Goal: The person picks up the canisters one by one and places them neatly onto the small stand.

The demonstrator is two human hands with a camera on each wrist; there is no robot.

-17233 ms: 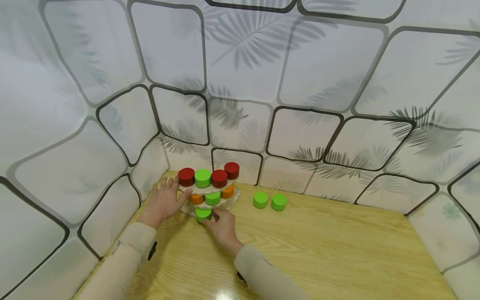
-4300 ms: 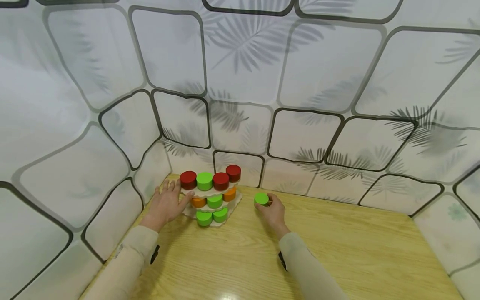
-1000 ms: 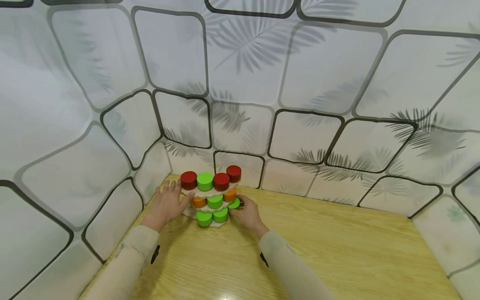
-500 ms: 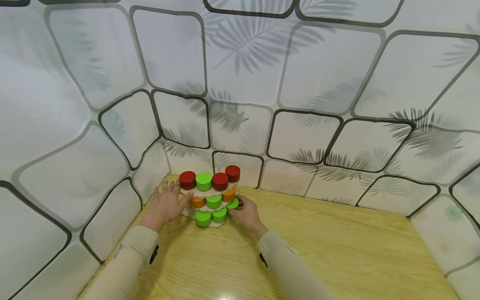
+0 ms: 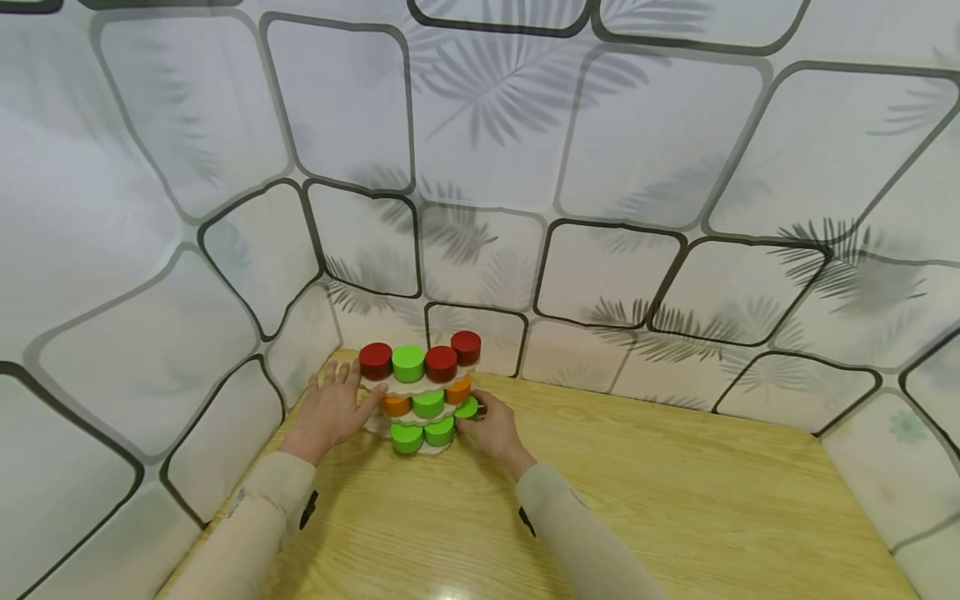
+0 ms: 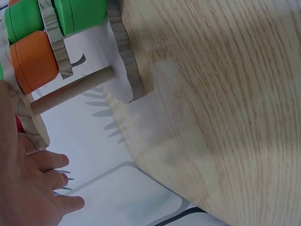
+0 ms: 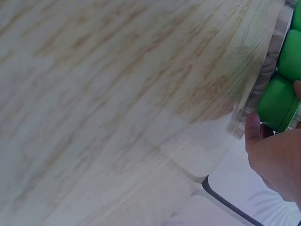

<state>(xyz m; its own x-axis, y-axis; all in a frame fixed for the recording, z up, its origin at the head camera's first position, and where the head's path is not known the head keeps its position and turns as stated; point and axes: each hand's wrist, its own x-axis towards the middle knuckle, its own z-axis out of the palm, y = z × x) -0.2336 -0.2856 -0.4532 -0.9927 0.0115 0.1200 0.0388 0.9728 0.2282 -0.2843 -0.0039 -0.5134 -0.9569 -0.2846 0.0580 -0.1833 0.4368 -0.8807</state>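
A three-tier wooden stand [image 5: 420,387] at the table's far left corner carries coloured cylinders: red and green on top, orange and green in the middle, green ones [image 5: 407,437] at the bottom. My left hand [image 5: 341,392] rests flat against the stand's left side with straight fingers, thumb at the middle tier. My right hand [image 5: 480,417] pinches a green cylinder [image 5: 468,407] at the stand's right edge, at the lower tier. In the right wrist view the thumb of my right hand [image 7: 275,155] lies against this green cylinder [image 7: 278,103]. The left wrist view shows an orange cylinder [image 6: 33,61] and a dowel [image 6: 70,89].
The wooden table [image 5: 675,500] stretches bare to the right and front of the stand. Tiled, leaf-patterned walls [image 5: 480,208] close in the back and both sides, close behind the stand.
Over the last second almost nothing moved. Earlier, my right hand took the last green cylinder from the table at right and carried it to the stand's right edge.
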